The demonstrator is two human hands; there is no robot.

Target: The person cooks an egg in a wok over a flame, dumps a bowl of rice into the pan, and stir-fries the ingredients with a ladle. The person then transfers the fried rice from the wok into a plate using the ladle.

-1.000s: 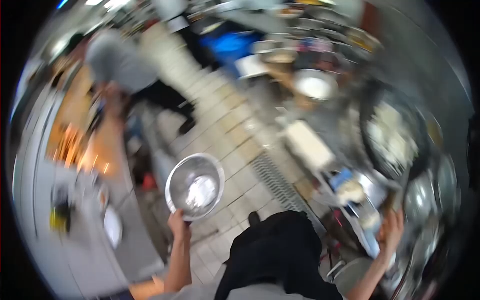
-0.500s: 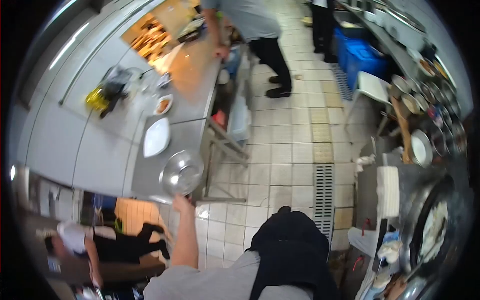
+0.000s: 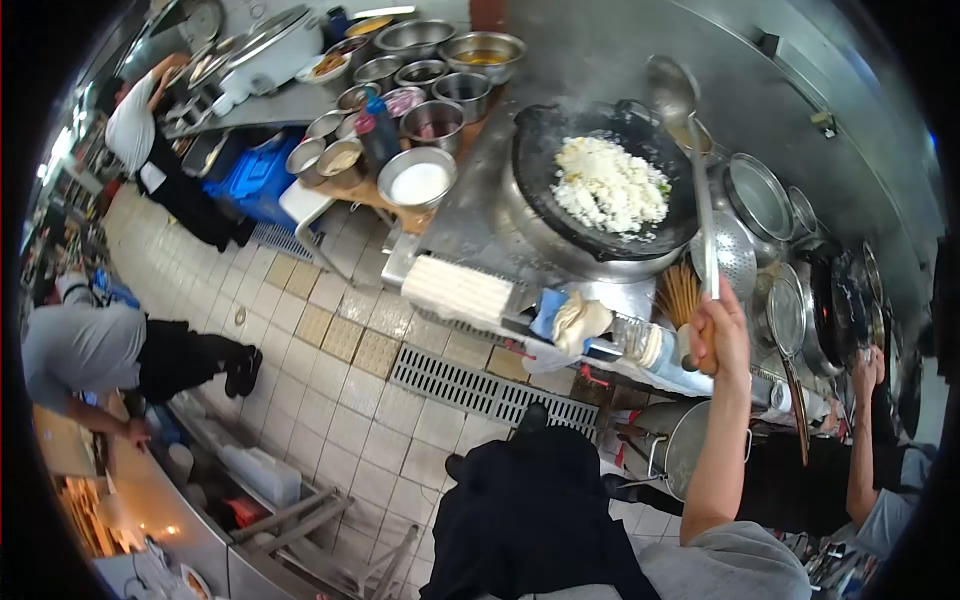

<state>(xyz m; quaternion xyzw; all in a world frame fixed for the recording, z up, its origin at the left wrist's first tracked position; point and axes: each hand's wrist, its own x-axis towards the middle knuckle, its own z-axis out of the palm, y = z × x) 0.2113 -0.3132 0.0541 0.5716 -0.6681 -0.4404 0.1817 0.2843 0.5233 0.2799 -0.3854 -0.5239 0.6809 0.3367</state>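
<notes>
The right hand (image 3: 718,335) is closed around the wooden end of a long ladle (image 3: 706,215), and the left hand is not in the view, so the right is the only own hand seen near the wok (image 3: 535,185). The ladle's long axis goes forward from the grip, leaning a little to the left, and its bowl is at the far right side of the wok; whether it touches the rim, I cannot tell. The white rice (image 3: 610,185), with a few green bits, is heaped inside the wok, ahead of the grip and to its left, on the left side of the ladle's shaft. Farther to the left of the grip, beyond the wok, stands a metal bowl (image 3: 418,183) with something white, and behind it a wide bowl (image 3: 485,57) with yellow liquid. Just ahead-left of the grip is a bamboo brush (image 3: 677,290). To the right of the grip hang or lie strainers (image 3: 785,312), and below it, nearer to the body, is a pot (image 3: 690,455) whose contents I cannot make out.
</notes>
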